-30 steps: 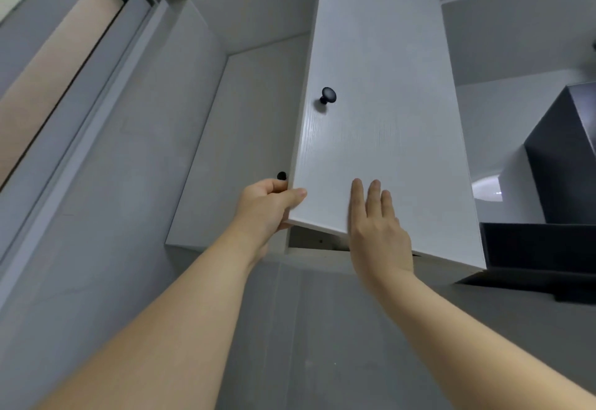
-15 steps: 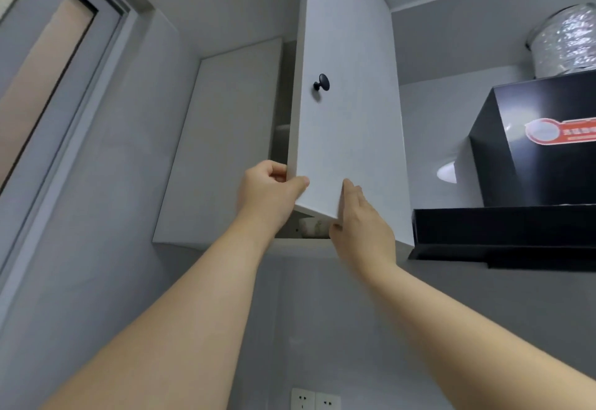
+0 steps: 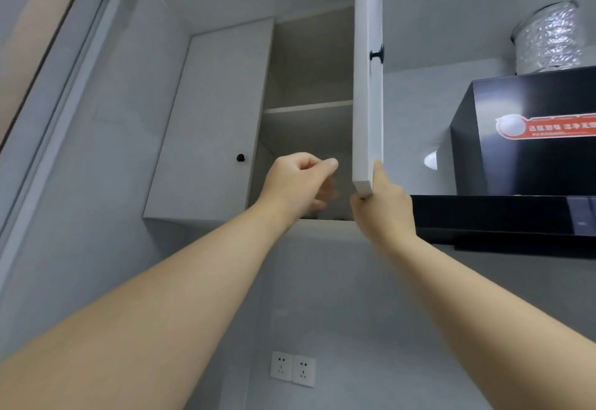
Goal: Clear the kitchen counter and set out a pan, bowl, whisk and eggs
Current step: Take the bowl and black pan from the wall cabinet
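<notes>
The door (image 3: 367, 103) has swung wide in the last second. The right hand (image 3: 383, 206) keeps its grip on the lower corner; the left hand (image 3: 296, 180), now off it, reaches loosely curled and empty toward the shelf (image 3: 308, 107). The pan, bowl, whisk and eggs are not in view.

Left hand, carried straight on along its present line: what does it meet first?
Probably nothing at once: the left hand points into the open cabinet's lower compartment, under the shelf. Its back wall looks first, though depth is unclear.
</notes>
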Tool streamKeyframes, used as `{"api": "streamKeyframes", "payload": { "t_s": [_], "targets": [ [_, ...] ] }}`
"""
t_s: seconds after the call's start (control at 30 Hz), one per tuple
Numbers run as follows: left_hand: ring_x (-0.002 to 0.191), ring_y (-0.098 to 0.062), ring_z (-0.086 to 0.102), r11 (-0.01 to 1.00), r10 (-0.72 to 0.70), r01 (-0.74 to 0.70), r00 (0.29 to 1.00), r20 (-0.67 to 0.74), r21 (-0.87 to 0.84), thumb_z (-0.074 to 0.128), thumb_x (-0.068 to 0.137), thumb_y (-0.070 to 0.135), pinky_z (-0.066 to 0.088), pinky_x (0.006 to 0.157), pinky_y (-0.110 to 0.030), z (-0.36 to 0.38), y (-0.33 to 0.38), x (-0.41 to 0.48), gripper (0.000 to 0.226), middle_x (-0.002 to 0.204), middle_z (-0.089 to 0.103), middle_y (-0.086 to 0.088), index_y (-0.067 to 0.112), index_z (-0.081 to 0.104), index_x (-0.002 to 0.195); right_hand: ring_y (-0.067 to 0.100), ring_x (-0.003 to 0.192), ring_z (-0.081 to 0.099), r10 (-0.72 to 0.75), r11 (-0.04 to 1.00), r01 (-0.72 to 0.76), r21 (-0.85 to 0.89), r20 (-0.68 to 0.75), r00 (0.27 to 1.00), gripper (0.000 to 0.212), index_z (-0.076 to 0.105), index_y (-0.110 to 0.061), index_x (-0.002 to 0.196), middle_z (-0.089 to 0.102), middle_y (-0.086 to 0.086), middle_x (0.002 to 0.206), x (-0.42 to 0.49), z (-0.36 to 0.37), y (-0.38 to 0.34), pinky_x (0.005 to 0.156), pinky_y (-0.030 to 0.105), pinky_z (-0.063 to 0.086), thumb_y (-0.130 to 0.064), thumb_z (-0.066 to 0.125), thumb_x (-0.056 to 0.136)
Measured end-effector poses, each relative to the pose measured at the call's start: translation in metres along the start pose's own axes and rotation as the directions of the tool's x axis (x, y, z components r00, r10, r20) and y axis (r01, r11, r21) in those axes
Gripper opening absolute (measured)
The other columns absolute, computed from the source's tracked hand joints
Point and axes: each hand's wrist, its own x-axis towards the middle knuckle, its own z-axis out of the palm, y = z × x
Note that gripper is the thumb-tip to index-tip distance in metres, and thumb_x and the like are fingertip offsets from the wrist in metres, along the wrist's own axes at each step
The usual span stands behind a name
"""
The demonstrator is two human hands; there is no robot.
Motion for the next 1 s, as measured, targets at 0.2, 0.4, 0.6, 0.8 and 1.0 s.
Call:
{"api": "streamKeyframes", "payload": {
  "t_s": [0.2,0.4,0.6,0.8,1.0],
  "targets": [
    [0.061,-0.014,0.067,0.995,-0.098,0.098,0.995,-0.004,0.036,0.053,0.091,0.016,0.052,0.059,-0.025,0.009,-0.018,0.001,0.014,0.077,0.067,-0.004,0.009,0.062,0.083,0.024,0.068,0.047,0.119,0.984,-0.117,0.132,-0.008,0.993,0.041,0.044,-0.009,0.129,0.048,-0.003,0.067,-0.002,-0.014,0.02,0.05,0.026,0.03,-0.016,0.041,0.089],
    [0.073,-0.022,0.071,0.99,-0.129,0.129,0.992,-0.008,0.061,0.053,0.089,0.013,0.053,0.065,-0.03,0.014,-0.041,0.004,0.014,0.084,0.069,-0.008,0.01,0.062,0.08,0.017,0.065,0.047,0.144,0.974,-0.132,0.187,-0.052,0.988,0.038,0.048,-0.009,0.128,0.051,-0.003,0.07,-0.008,-0.015,0.026,0.051,0.026,0.031,-0.021,0.044,0.092],
    [0.075,-0.022,0.072,0.985,-0.146,0.152,0.986,-0.076,0.083,0.051,0.089,0.012,0.053,0.066,-0.03,0.001,-0.066,0.013,0.016,0.08,0.068,-0.005,0.012,0.061,0.078,0.022,0.071,0.053,0.453,0.763,-0.514,0.391,0.244,0.858,0.026,0.05,-0.006,0.106,0.057,0.006,0.086,-0.029,0.014,0.031,0.051,0.025,0.034,-0.023,0.057,0.087],
    [0.074,-0.02,0.072,0.984,-0.156,0.166,0.98,-0.122,0.072,0.051,0.089,0.013,0.055,0.067,-0.031,-0.01,-0.096,0.039,0.016,0.08,0.069,-0.004,0.014,0.062,0.078,0.013,0.049,0.029,0.35,0.857,-0.459,0.233,0.389,0.852,0.035,0.022,-0.021,0.064,0.03,-0.002,0.06,-0.017,0.065,0.037,0.043,0.025,0.018,-0.017,0.047,0.089],
    [0.074,-0.019,0.07,0.985,-0.142,0.154,0.98,-0.136,0.079,0.052,0.088,0.013,0.055,0.071,-0.033,-0.031,-0.147,0.078,0.014,0.079,0.068,-0.004,0.012,0.061,0.078,0.025,0.059,0.044,0.178,0.921,-0.281,0.269,0.349,0.92,0.019,0.052,-0.01,0.069,0.047,0.012,0.064,0.017,0.118,0.036,0.044,0.014,0.026,-0.01,0.048,0.088]
  ]
}}
